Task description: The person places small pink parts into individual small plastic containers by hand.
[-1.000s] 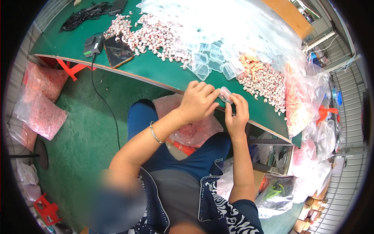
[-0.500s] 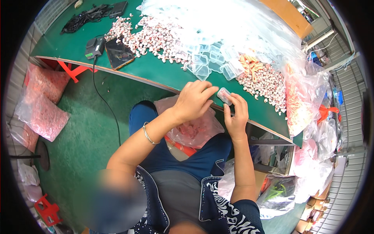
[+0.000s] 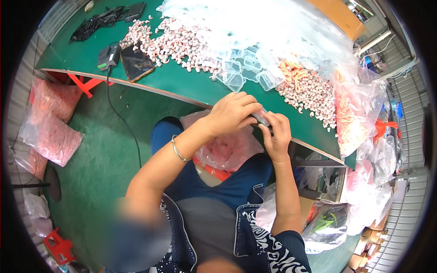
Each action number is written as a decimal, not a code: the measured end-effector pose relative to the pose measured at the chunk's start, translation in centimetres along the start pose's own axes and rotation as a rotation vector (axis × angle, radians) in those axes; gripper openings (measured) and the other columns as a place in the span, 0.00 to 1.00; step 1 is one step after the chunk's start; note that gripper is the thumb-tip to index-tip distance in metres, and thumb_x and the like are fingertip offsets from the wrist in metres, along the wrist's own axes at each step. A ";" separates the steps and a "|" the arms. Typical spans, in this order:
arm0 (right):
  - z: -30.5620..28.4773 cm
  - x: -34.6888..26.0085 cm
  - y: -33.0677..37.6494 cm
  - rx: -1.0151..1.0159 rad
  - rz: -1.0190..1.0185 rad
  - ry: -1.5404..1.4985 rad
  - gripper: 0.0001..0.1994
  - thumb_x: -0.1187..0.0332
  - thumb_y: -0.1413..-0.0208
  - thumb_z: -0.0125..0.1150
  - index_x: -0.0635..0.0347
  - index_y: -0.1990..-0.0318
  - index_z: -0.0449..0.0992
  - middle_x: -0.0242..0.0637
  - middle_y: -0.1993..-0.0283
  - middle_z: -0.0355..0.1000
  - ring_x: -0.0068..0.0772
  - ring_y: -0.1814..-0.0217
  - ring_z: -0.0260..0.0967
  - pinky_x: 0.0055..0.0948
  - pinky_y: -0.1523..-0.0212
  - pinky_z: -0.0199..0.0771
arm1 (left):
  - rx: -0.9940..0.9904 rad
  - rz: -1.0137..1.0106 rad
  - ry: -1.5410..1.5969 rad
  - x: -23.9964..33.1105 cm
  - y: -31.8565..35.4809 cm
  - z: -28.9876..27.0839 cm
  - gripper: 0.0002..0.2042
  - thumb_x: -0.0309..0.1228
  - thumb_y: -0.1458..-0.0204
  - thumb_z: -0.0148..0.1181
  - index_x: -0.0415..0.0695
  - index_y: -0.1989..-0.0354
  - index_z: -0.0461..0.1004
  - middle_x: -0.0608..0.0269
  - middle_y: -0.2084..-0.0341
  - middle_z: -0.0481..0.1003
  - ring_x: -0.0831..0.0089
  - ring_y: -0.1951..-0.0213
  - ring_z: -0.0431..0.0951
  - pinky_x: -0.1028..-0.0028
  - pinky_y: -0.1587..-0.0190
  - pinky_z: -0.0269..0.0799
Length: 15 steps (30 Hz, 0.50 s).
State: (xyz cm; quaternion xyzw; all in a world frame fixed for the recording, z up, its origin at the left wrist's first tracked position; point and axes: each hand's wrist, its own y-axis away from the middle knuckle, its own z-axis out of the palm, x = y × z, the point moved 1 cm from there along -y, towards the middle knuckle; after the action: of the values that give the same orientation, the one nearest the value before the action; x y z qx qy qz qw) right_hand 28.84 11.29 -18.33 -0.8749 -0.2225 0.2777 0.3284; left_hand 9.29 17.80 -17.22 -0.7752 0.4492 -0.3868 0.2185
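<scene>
A small clear plastic box (image 3: 261,117) is held between my two hands just above the table's front edge. My left hand (image 3: 234,113), with a bangle on its wrist, closes on the box's left side with thumb and fingers. From the right, my right hand (image 3: 276,132) pinches the other side of it. Fingers cover much of the box, so its contents and lid are hard to make out. Open clear boxes (image 3: 234,82) lie on the green table beyond my hands. To their right is a heap of small pink-and-grey curled pieces (image 3: 309,98), with orange strands (image 3: 293,70) on top.
A second heap of curled pieces (image 3: 182,45) spreads at the far left. Near it lie a phone (image 3: 136,63), a black device (image 3: 108,57) with a hanging cable, and dark cords (image 3: 98,25). Filled bags (image 3: 54,127) stand on the floor; another bag (image 3: 227,148) rests on my lap.
My left hand has moved right onto the box and now grips it along with my right hand. The box has tilted and is more covered by fingers.
</scene>
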 end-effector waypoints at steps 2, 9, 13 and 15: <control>-0.4 -0.5 -0.2 0.021 0.027 -0.060 0.17 0.75 0.52 0.70 0.63 0.53 0.78 0.44 0.60 0.74 0.47 0.60 0.73 0.38 0.57 0.74 | -0.028 -0.001 0.003 -0.3 0.1 -0.1 0.14 0.35 0.52 0.68 0.46 0.58 0.77 0.64 0.64 0.76 0.62 0.60 0.75 0.65 0.59 0.71; -0.6 0.0 -1.3 -0.049 0.113 -0.202 0.11 0.69 0.44 0.66 0.63 0.55 0.78 0.42 0.63 0.73 0.38 0.67 0.70 0.30 0.66 0.70 | -0.077 0.012 0.047 -1.0 -0.6 -0.2 0.13 0.43 0.49 0.65 0.46 0.64 0.77 0.66 0.69 0.73 0.63 0.64 0.74 0.65 0.63 0.70; -0.3 -0.3 -1.5 -0.061 0.197 -0.240 0.10 0.68 0.44 0.66 0.63 0.58 0.79 0.41 0.66 0.73 0.39 0.65 0.69 0.32 0.64 0.70 | -0.075 -0.012 0.133 -1.5 -0.4 0.0 0.13 0.42 0.48 0.65 0.45 0.67 0.77 0.63 0.72 0.72 0.61 0.66 0.74 0.64 0.66 0.70; -0.3 -0.5 -1.7 -0.054 0.142 -0.195 0.09 0.68 0.45 0.66 0.63 0.60 0.79 0.40 0.67 0.73 0.40 0.64 0.70 0.33 0.62 0.70 | -0.073 -0.018 0.176 -1.6 -0.4 0.0 0.13 0.42 0.49 0.65 0.44 0.69 0.76 0.62 0.74 0.71 0.60 0.68 0.74 0.63 0.68 0.69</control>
State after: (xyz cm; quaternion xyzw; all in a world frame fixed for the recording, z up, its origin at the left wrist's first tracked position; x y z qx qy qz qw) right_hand 28.34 12.03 -16.83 -0.8660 -0.1980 0.3778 0.2611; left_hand 9.06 19.33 -17.61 -0.7497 0.4733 -0.4387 0.1464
